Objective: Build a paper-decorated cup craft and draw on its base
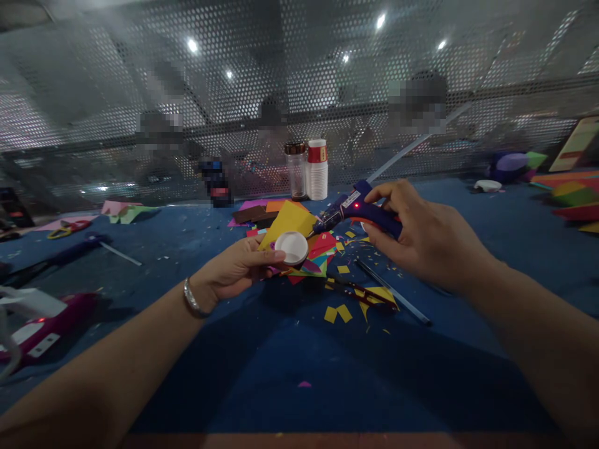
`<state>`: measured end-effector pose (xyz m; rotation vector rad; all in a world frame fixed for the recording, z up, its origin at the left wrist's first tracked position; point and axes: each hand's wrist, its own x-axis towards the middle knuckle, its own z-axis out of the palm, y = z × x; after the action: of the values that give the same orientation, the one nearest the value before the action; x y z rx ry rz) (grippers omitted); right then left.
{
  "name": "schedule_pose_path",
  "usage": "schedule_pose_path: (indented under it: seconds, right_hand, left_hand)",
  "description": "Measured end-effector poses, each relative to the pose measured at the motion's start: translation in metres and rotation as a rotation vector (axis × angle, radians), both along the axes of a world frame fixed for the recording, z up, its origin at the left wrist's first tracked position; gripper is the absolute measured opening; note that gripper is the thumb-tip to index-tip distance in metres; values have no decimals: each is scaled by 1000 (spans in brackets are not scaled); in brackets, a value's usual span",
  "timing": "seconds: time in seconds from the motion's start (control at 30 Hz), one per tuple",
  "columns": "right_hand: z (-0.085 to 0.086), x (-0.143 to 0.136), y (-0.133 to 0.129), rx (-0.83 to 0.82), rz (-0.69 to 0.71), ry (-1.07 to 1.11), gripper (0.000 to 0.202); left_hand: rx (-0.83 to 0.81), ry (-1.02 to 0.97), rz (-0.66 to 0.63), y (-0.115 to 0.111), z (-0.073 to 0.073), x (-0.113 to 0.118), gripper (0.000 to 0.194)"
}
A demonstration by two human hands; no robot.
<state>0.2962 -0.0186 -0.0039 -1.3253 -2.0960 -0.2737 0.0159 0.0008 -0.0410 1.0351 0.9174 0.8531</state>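
Note:
Between the thumb and fingers of my left hand [238, 265] is a white paper cup [292, 248], one round end turned toward me. A yellow sheet of paper [290, 219] shows right behind the cup; whether my fingers also hold it, I cannot tell. My right hand [412, 227] is closed around the handle of a blue hot glue gun [349, 202] with a small red light. A long translucent glue stick [416, 143] sticks out of its back. The nozzle tip points down-left, close to the cup's right edge; whether they touch is unclear.
Scissors [358, 292], a glue stick [397, 293] and yellow paper scraps [344, 313] lie on the blue table [281, 399]. Stacked paper cups [317, 178] and a clear bottle [296, 174] stand behind. At left are a magenta device [56, 324] and another glue gun [60, 252].

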Motion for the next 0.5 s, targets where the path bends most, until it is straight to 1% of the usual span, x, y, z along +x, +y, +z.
schedule_pose_path:
  seconds: [0.23,0.5]
  right_hand:
    - [0,0,0,30,-9,-13,32]
    - [0,0,-1,28,-8,-21,33]
  left_hand:
    - [28,-1,-9,0,0,1,26]
    - [30,-25,4,-1,2,3,29]
